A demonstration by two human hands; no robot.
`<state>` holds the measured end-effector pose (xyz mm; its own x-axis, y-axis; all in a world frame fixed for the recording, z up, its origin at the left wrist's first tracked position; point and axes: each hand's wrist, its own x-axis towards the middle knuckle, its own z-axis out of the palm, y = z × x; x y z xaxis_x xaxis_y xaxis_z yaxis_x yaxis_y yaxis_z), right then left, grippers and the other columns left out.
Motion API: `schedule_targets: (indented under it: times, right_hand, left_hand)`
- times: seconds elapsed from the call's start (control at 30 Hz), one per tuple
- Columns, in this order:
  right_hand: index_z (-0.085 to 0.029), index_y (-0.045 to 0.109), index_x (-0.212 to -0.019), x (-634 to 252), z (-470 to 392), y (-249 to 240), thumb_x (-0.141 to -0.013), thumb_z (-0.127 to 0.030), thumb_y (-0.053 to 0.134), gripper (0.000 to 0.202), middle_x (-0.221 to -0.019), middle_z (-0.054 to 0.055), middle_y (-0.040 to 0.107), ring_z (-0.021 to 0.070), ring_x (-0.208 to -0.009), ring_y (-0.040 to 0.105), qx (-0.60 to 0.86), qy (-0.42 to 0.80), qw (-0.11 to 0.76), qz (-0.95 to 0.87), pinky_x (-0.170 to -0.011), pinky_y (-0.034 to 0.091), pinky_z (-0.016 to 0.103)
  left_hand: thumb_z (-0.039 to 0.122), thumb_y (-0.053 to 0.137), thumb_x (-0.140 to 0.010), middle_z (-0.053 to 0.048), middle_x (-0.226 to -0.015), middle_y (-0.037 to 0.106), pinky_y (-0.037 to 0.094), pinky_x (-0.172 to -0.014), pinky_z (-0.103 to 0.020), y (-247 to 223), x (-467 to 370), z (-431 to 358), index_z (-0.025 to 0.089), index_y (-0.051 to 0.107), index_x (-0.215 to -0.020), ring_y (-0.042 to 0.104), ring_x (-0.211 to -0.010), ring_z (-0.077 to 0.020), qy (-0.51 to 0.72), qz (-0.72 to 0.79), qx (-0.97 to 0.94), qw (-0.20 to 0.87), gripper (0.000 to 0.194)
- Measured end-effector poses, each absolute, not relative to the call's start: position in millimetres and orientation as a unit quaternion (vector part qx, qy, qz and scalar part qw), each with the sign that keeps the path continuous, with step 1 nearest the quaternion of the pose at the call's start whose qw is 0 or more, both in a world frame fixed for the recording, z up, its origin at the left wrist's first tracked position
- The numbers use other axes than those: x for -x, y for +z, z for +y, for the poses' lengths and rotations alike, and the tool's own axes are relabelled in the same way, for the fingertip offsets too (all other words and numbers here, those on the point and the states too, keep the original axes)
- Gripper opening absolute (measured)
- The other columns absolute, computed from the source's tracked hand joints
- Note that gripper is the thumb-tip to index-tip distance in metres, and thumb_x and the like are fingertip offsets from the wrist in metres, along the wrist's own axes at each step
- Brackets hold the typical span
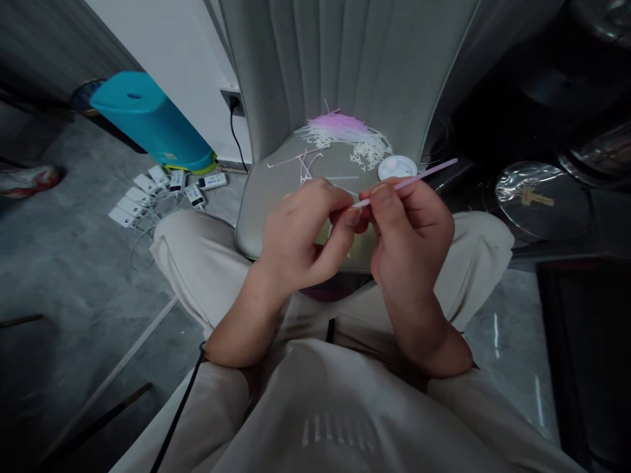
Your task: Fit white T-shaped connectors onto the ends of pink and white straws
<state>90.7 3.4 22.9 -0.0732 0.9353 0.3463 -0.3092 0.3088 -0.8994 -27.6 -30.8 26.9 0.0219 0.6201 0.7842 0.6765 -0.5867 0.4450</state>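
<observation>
Above the front of a grey chair seat, my two hands meet at a thin pink-and-white stick (426, 173). My right hand (411, 240) pinches it between thumb and fingers, its pink end pointing up to the right. My left hand (308, 233) has thumb and forefinger closed at the stick's white end; whether a small piece is there too is hidden. Behind them on the seat lies a pile of similar pink-and-white sticks (340, 123). Small white connector-like pieces (367, 155) are heaped in front of it. A few sticks joined into a frame (306, 165) lie to the left.
A small round white dish (397, 167) sits at the seat's right edge. The grey chair (345, 52) backs this area. On the floor at left are a blue container (152, 118) and several white cabled boxes (140, 197). Plastic-wrapped round items (542, 200) stand at right.
</observation>
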Motion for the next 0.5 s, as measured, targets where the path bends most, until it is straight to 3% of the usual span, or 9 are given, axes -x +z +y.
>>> schedule_targets:
  times: [0.23, 0.5]
  right_hand:
    - [-0.024, 0.059, -0.07, -82.1, -1.0, 24.2, -0.092, -0.031, 0.07, 0.026, -0.071, -0.005, 0.067, 0.0101, -0.059, 0.062, 0.307, 0.421, 0.659, -0.542, -0.053, 0.051, 0.026]
    - [-0.023, 0.051, -0.07, -83.9, 2.1, 23.3, -0.096, -0.038, 0.066, 0.033, -0.07, -0.004, 0.062, 0.0088, -0.057, 0.058, 0.306, 0.391, 0.65, -0.575, -0.052, 0.05, 0.025]
  left_hand:
    - [0.022, 0.045, -0.105, 0.003, -0.073, 0.064, 0.052, -0.062, -0.033, 25.7, 22.7, -31.8, 0.026, 0.056, -0.09, 0.062, -0.067, -0.012, -0.539, -0.451, 0.71, 0.046, 0.019]
    - [0.018, 0.048, -0.104, 0.004, -0.072, 0.063, 0.049, -0.062, -0.028, 25.5, 22.8, -30.6, 0.022, 0.056, -0.09, 0.06, -0.066, -0.0097, -0.54, -0.439, 0.715, 0.061, 0.017]
